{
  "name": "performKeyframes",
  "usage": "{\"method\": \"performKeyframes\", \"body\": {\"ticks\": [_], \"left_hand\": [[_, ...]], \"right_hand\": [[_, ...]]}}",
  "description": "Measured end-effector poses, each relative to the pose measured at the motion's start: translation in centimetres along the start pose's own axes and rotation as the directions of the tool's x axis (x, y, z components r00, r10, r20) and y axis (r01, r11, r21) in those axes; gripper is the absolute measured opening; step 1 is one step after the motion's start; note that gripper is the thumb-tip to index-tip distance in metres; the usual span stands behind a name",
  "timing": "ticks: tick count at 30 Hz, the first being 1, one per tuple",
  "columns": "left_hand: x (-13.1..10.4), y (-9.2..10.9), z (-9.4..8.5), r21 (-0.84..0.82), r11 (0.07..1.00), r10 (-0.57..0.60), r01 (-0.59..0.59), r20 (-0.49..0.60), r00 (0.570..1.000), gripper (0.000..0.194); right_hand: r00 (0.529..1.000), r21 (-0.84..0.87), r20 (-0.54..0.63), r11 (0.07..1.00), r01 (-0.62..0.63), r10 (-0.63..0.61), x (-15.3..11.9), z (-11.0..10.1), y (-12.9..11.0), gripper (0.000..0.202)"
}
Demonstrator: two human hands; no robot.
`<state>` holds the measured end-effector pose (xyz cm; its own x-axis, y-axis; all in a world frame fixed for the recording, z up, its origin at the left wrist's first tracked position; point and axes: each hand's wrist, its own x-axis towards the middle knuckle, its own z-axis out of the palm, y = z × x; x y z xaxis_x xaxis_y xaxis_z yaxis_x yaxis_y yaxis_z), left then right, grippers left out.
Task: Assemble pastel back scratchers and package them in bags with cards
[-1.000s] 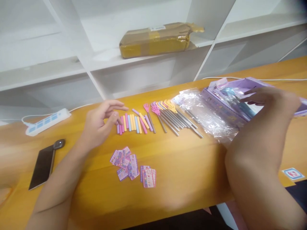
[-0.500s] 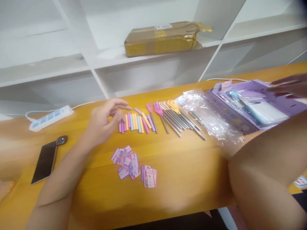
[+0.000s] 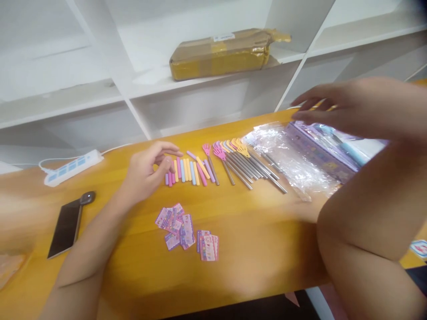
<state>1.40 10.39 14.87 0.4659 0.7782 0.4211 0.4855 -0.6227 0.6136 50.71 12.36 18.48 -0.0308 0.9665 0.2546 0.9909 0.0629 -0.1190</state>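
My left hand (image 3: 150,169) hovers with loosely curved fingers at the left end of a row of pastel sticks (image 3: 188,171). Nothing shows in its fingers. Right of the row lie several back scratchers (image 3: 250,171), with pink, purple, blue and yellow hand-shaped heads and metal rods. My right hand (image 3: 343,106), slightly blurred, is above the purple box (image 3: 320,153), its fingers stretched out and apart with nothing visible in them. Its wrist and forearm hide much of the box. Small printed cards (image 3: 180,226) lie loosely piled in front, beside a second small stack of cards (image 3: 208,245).
Clear plastic bags (image 3: 293,164) lie between the back scratchers and the box. A power strip (image 3: 74,168) and a phone (image 3: 66,226) with a small black object (image 3: 87,198) are at left. A taped carton (image 3: 220,55) sits on the white shelf (image 3: 213,89) behind.
My right hand has moved left from the far side of the purple box, now in front of the shelf's lower edge. My left hand has hardly moved.
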Motion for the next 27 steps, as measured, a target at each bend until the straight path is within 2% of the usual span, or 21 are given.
{"method": "performKeyframes", "body": {"ticks": [2, 4, 8, 10, 15, 19, 23, 27], "left_hand": [[0.0, -0.1, 0.1, 0.001, 1.000, -0.004, 0.004, 0.006, 1.000, 0.022], [0.0, -0.2, 0.1, 0.007, 1.000, -0.005, 0.005, 0.007, 1.000, 0.022], [0.1, -0.1, 0.1, 0.018, 1.000, 0.005, -0.005, 0.000, 1.000, 0.022], [0.1, 0.0, 0.0, 0.021, 1.000, 0.006, -0.006, -0.002, 1.000, 0.022], [0.0, 0.2, -0.1, 0.015, 1.000, 0.011, -0.011, -0.001, 1.000, 0.021], [0.0, 0.2, -0.2, 0.024, 1.000, 0.016, -0.016, -0.002, 1.000, 0.021], [0.1, 0.2, -0.2, 0.035, 0.999, 0.018, -0.018, -0.007, 1.000, 0.021], [0.2, 0.4, -0.2, 0.072, 0.997, 0.016, -0.016, -0.004, 1.000, 0.022]], "right_hand": [[0.985, 0.030, 0.119, 0.992, 0.124, -0.127, 0.7, 0.8, -4.3, 0.050], [0.938, 0.084, 0.224, 0.964, 0.251, -0.263, 1.6, 2.6, -7.4, 0.047], [0.877, 0.101, 0.362, 0.948, 0.302, -0.317, 4.0, 8.1, -11.0, 0.030], [0.878, 0.077, 0.363, 0.950, 0.303, -0.310, 5.1, 10.9, -12.0, 0.026], [0.920, 0.097, 0.231, 0.948, 0.302, -0.316, 7.3, 16.0, -12.7, 0.050], [0.929, 0.163, 0.164, 0.938, 0.306, -0.332, 8.2, 18.9, -11.7, 0.046], [0.923, 0.222, 0.126, 0.917, 0.331, -0.364, 8.7, 20.7, -11.2, 0.043], [0.940, 0.231, 0.129, 0.931, 0.282, -0.316, 8.6, 21.2, -11.6, 0.046]]}}
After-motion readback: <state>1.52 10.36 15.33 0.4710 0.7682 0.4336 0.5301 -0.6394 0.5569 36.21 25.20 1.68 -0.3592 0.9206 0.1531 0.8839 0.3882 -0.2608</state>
